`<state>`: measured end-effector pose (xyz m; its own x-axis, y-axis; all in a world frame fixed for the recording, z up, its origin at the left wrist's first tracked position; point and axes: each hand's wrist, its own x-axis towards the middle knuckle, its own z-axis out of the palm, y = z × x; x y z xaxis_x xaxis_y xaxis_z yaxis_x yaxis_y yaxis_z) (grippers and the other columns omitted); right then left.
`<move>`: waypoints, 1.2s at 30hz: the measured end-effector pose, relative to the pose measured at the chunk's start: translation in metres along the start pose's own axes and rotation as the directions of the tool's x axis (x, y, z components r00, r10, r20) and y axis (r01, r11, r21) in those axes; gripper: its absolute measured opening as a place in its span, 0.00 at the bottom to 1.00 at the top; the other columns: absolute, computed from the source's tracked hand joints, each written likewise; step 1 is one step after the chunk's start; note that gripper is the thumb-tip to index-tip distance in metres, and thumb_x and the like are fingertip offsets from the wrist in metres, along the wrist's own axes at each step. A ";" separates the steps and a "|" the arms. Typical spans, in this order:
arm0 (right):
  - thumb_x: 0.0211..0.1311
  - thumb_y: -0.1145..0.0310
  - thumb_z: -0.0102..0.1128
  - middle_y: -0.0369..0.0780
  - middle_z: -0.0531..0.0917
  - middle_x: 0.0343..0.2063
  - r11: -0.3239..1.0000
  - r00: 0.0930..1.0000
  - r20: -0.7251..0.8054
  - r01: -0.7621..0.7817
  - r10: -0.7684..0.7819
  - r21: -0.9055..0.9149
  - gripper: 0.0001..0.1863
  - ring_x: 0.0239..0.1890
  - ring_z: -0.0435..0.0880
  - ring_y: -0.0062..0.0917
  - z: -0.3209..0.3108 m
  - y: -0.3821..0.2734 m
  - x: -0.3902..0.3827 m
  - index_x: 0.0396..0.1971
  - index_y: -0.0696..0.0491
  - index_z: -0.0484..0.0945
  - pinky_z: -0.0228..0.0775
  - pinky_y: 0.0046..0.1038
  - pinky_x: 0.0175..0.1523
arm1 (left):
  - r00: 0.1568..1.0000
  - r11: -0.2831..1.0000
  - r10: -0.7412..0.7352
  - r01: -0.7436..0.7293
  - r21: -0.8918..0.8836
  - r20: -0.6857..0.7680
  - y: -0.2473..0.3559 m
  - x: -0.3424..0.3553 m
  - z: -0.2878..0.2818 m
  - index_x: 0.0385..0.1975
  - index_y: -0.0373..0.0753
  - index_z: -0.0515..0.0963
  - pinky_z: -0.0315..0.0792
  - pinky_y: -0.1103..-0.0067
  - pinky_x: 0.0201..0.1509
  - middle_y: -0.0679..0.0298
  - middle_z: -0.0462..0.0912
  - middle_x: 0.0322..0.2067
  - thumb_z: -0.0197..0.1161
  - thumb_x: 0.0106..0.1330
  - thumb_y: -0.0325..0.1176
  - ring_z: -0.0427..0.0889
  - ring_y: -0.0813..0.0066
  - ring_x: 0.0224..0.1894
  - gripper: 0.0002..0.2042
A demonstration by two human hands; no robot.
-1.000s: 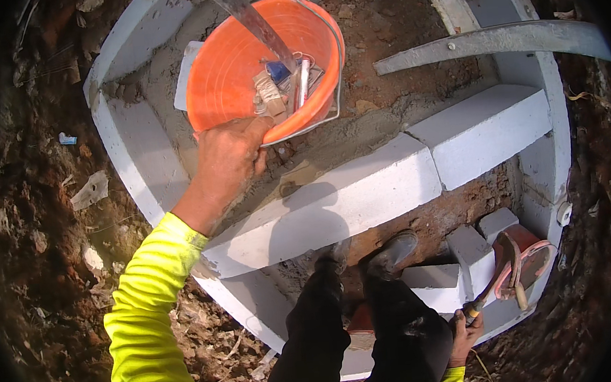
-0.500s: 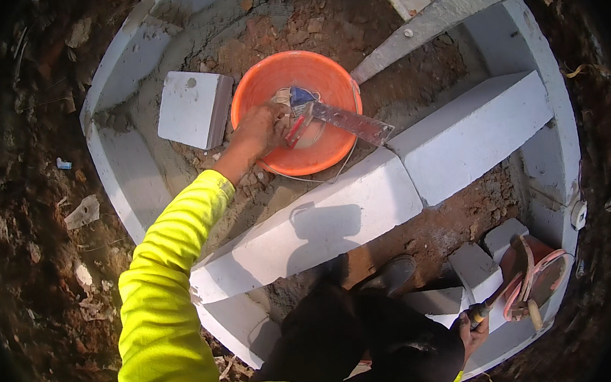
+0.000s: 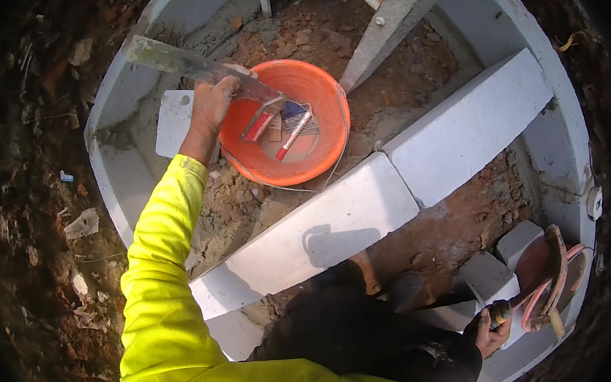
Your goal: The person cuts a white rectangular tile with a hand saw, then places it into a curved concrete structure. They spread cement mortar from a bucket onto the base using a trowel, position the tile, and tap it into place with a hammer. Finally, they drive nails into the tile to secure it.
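My left hand [image 3: 213, 99] grips a long, flat, grimy metal bar [image 3: 169, 58] that slants over the orange bucket [image 3: 320, 147]. Inside the bucket lie a red-and-white tube [image 3: 296, 135], a red-edged tool [image 3: 260, 126], a blue item [image 3: 294, 110] and other small pieces. A white block [image 3: 174, 122] lies left of the bucket. My right hand [image 3: 490, 333], at lower right, is closed on a tool's yellow-and-black handle [image 3: 500, 311], beside worn pinkish-red pans [image 3: 538, 273] and other tools leaning among small blocks.
Pale curved walls [image 3: 114, 177] enclose soil and mortar. Two long white blocks [image 3: 302, 238] cross the middle diagonally. Grey beams [image 3: 396, 19] stand at upper right. Smaller blocks [image 3: 484, 274] sit at lower right near my dark-clad legs. Dark, littered earth [image 3: 51, 247] surrounds the walls.
My left hand has left the bucket's rim, reached inside and lifted the metal bar up and leftward. The bucket now rests upright on the soil. My right hand still grips the handle.
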<state>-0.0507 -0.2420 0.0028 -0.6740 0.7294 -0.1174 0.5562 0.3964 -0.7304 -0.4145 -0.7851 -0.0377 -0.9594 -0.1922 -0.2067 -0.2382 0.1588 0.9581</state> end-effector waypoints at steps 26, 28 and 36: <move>0.55 0.69 0.70 0.35 0.77 0.27 0.944 0.992 0.110 0.023 -0.063 0.328 0.17 0.26 0.75 0.18 0.016 -0.056 -0.013 0.42 0.58 0.75 0.67 0.19 0.34 | 0.625 0.062 -0.519 -0.652 0.755 0.583 -0.079 -0.005 0.106 0.35 0.38 0.84 0.80 0.65 0.44 0.53 0.86 0.40 0.58 0.62 0.30 0.87 0.54 0.42 0.08; 0.55 0.70 0.71 0.36 0.77 0.27 0.936 0.990 0.141 -0.031 -0.020 0.351 0.17 0.26 0.75 0.18 0.015 -0.068 -0.012 0.41 0.58 0.75 0.67 0.19 0.33 | 0.647 0.057 -0.420 -0.681 0.730 0.636 -0.108 0.002 0.111 0.35 0.36 0.82 0.80 0.64 0.44 0.52 0.86 0.39 0.57 0.62 0.29 0.87 0.54 0.42 0.08; 0.52 0.67 0.73 0.34 0.79 0.29 0.949 0.987 0.119 -0.135 0.105 0.286 0.19 0.30 0.76 0.19 -0.004 -0.035 -0.002 0.41 0.58 0.77 0.68 0.22 0.40 | 0.698 0.061 -0.272 -0.675 0.735 0.663 -0.134 0.000 0.108 0.41 0.37 0.79 0.79 0.62 0.41 0.51 0.86 0.36 0.57 0.60 0.30 0.87 0.53 0.37 0.11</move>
<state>-0.0670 -0.2555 0.0316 -0.6649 0.6955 -0.2724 0.4798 0.1182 -0.8694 -0.3987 -0.7016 -0.1876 -0.7049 0.4649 -0.5357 0.5220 0.8514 0.0519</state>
